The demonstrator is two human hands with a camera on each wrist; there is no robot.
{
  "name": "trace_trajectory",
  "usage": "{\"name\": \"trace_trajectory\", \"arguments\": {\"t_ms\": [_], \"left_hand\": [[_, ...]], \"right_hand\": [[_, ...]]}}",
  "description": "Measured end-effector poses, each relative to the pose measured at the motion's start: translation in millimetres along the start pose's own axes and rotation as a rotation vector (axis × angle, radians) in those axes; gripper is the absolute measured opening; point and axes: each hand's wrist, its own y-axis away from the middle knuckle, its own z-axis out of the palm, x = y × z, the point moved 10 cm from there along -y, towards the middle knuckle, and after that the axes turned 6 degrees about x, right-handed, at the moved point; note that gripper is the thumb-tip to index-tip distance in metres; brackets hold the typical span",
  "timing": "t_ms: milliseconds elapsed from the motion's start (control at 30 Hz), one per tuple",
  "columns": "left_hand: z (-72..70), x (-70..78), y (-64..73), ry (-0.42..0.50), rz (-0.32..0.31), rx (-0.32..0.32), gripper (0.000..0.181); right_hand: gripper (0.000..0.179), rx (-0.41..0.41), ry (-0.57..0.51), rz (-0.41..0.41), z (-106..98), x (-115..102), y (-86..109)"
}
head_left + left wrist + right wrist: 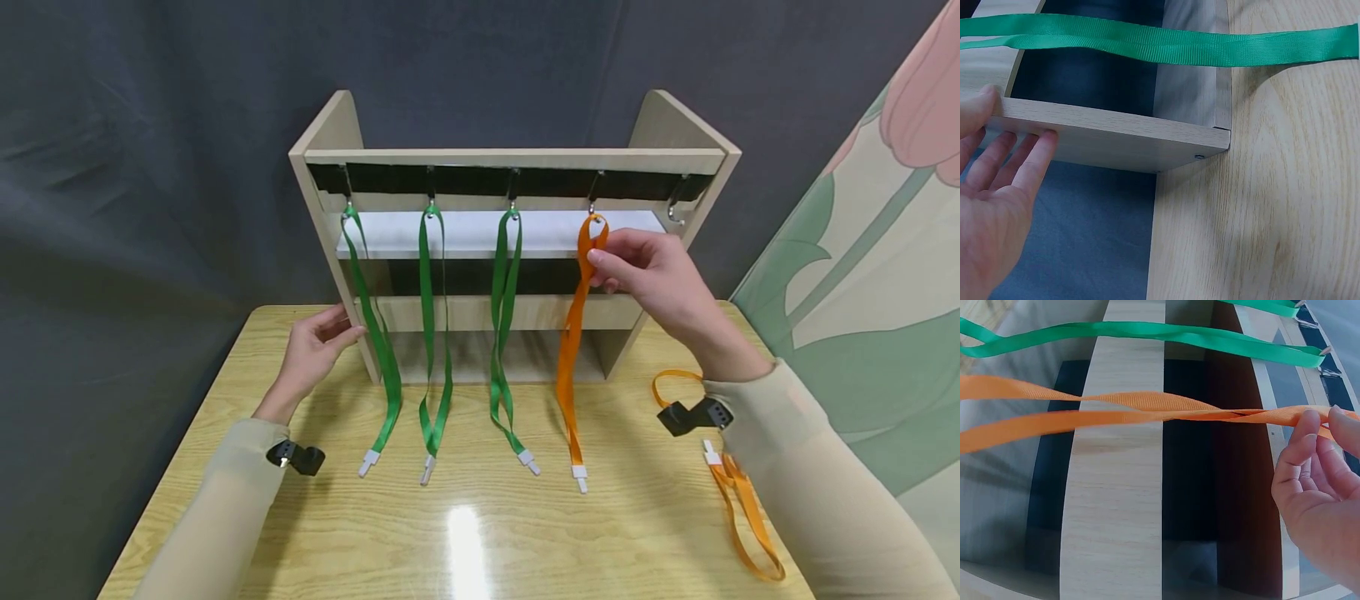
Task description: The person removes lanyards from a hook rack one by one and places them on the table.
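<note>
My right hand (648,271) pinches an orange lanyard (572,350) between thumb and fingers near its top loop. That loop is around the fourth hook (592,207) of a wooden rack (517,315), and the white clip (579,475) hangs at the lower end. In the right wrist view, the orange strap (1129,407) runs twisted away from the fingertips. My left hand (317,346) grips the rack's left side panel, thumb on the front edge and fingers against the outer face (1116,140). Three green lanyards (381,342) hang from the hooks to the left.
At the far right of the rack is a bare hook (677,215). Another orange lanyard (750,517) with a white clip lies on the wooden table (420,542), partly under my right forearm. An orange loop (663,377) shows beside that wrist. Dark cloth (487,67) hangs behind.
</note>
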Motion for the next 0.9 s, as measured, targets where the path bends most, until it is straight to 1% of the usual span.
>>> {"name": "trace_trajectory", "arguments": {"t_ms": [367,567,767,900], "left_hand": [[-0.6,-1.2,0.5,-0.008,-0.002,0.002,0.041],[-0.6,-1.7,0.1,0.009,0.005,0.001,0.041],[-0.7,-1.1,0.3,0.008,0.006,0.001,0.041],[-1.2,-0.3,0.5,-0.002,0.004,0.005,0.041]], "right_hand": [[0.023,0.050,-0.008,-0.030,-12.7,-14.5,1.6],[0.017,0.080,-0.130,-0.032,-20.5,-25.5,4.6],[0.014,0.108,-0.164,-0.044,-30.3,-38.2,13.4],[0.014,0.116,-0.217,-0.048,-37.3,-47.6,17.9]]}}
